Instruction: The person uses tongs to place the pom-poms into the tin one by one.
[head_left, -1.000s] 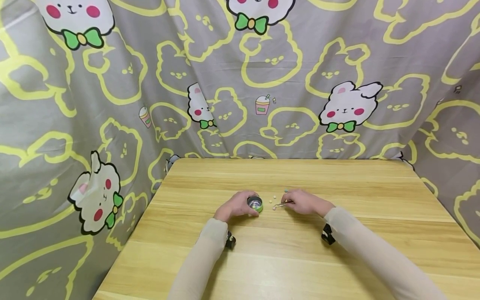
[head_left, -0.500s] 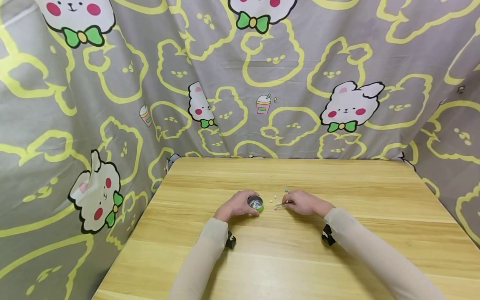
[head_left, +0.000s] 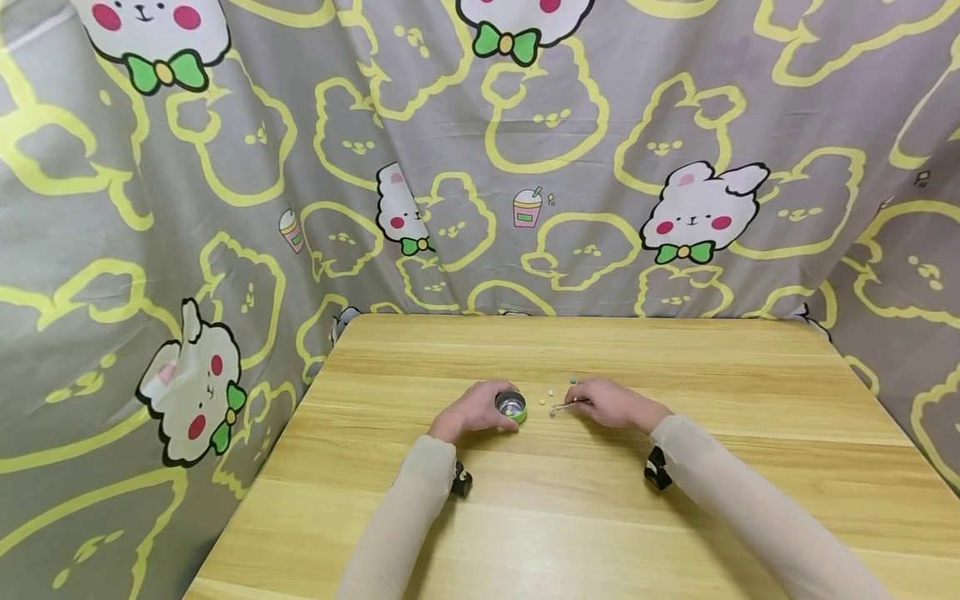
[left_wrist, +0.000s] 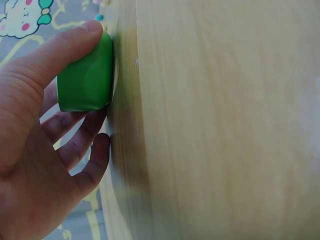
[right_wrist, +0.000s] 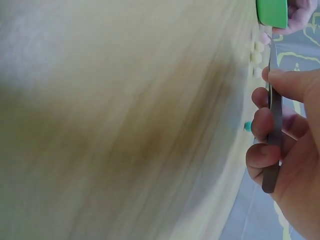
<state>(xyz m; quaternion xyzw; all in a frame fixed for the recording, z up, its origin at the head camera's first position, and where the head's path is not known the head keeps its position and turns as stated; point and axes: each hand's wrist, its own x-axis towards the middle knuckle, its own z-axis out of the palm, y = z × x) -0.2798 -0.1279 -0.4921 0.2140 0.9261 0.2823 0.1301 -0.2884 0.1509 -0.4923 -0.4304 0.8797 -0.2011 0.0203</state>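
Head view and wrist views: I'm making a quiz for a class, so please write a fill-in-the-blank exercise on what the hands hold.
1. The left hand grips a small ____ cup.
2. The right hand pinches metal ____.
3. A few small beads lie on the wooden ____.
4. The cup stands to the ____ of the beads in the head view.

Missing words: green; tweezers; table; left

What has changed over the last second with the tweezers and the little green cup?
The right hand has lifted the tweezers slightly, tips now just off the table. The left hand still holds the green cup in place, and the small beads lie where they were.
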